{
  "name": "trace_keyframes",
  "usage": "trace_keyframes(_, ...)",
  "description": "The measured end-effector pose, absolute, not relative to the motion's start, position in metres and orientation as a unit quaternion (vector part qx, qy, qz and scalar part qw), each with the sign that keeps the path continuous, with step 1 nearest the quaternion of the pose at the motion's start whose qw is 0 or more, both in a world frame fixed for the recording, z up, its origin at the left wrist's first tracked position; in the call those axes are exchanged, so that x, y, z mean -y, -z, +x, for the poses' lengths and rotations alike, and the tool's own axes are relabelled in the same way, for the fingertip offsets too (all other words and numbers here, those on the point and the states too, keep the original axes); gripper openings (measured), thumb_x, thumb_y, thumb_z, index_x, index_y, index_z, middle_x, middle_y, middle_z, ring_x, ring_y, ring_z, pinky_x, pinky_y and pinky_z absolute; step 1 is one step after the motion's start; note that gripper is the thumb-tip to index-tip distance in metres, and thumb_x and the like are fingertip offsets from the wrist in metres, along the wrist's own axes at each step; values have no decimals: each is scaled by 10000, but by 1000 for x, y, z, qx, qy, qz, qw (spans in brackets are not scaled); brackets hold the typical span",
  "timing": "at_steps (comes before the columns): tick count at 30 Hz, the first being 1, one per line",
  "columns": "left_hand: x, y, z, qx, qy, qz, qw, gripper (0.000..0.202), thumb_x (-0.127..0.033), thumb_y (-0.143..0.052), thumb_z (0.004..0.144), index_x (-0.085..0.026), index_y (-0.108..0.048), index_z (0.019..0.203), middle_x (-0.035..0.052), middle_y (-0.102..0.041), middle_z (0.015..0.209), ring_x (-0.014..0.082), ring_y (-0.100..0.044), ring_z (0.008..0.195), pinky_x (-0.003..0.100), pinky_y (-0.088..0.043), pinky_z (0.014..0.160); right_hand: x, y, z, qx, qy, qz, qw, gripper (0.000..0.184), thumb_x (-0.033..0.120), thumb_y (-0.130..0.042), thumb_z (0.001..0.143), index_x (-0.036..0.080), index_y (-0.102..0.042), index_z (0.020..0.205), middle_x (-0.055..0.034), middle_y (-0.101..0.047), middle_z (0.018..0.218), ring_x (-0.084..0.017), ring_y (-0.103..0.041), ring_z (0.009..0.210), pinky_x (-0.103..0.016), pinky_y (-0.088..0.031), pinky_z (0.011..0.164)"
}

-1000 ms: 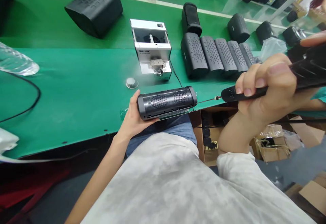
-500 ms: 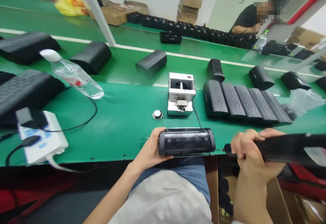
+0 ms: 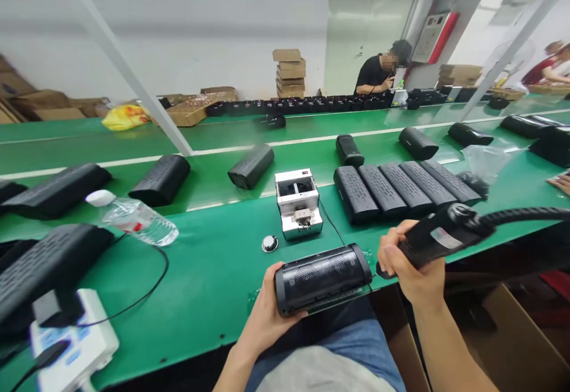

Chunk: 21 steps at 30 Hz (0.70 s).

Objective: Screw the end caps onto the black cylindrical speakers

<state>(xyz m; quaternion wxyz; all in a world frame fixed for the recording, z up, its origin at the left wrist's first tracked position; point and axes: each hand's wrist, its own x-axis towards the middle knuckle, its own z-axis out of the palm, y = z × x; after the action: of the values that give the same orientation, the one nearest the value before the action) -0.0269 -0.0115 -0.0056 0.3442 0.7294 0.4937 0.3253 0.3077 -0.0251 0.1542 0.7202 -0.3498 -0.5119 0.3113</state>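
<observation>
Table: green and long. It runs from 9 to 3 o'clock in front of the person, with a second green lane behind it at 12.
Large grille shells: black and lying flat at 9 to 10 o'clock, well apart from the hands.
Row of grille shells: five black shells side by side and touching, at 1 o'clock from the speaker.
Speaker: a black cylinder with a mesh front. It is held level just over the table's near edge, above the lap, with its long axis from 9 to 3.
Electric screwdriver: black and corded, at 3 o'clock from the speaker. Its nose is just beside the speaker's right end cap, and the bit is too thin to tell if it touches.
Screw feeder: a white box at 12 o'clock from the speaker, standing on the table.
Water bottle: clear, lying on its side at 10 o'clock.
Power strip: white, at 8 o'clock, with a black plug in it.
Left hand: fingers wrapped under the speaker's left end, gripping it.
Right hand: fingers closed round the screwdriver's body.
Round disc: small and pale, lying on the table at 11 o'clock, near the feeder.
</observation>
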Motion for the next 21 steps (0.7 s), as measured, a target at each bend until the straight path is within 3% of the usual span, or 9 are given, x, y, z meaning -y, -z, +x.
trace_keyframes(6,0,-17,-25,-457,-309,743,379,1086,-282,-984,787,-355,-362,1674,128,-598,1639,353,-741,1419,534,-622,1214,19,-161,311,522,-314,-365,704,251,256,-835,1055,244,-644,1219,68,-619,713,-122,-582,500,-252,-521,503)
trace_keyframes(11,0,-26,-31,-430,-329,758,365,1078,-313,-994,786,-322,-421,1698,150,-587,1661,392,-683,1497,595,-568,1296,30,-211,329,523,-285,-319,737,307,226,-867,983,268,-670,1216,98,-581,649,-118,-520,436,-247,-477,455)
trace_keyframes(16,14,-24,-82,-468,-412,707,334,910,-567,-979,815,-352,-540,1583,121,-650,1517,380,-745,1310,623,-644,1174,50,-238,379,450,-292,-199,820,411,163,-1019,769,256,-799,1103,98,-462,526,-82,-233,297,-254,-212,269)
trace_keyframes(18,8,-30,-111,-504,-461,664,304,939,-672,-957,818,-349,-533,1591,119,-642,1468,364,-745,1242,611,-662,1140,51,-221,392,386,-326,-174,845,434,173,-1059,704,248,-804,1046,124,-365,518,-43,-117,296,-244,-96,243)
trace_keyframes(21,-28,-55,-140,-547,-546,598,212,936,-729,-913,851,-334,-500,1592,116,-588,1491,375,-687,1331,658,-571,1271,44,-169,388,293,-390,-194,851,383,194,-1008,729,243,-788,1039,145,-249,570,-25,-29,354,-231,-37,270)
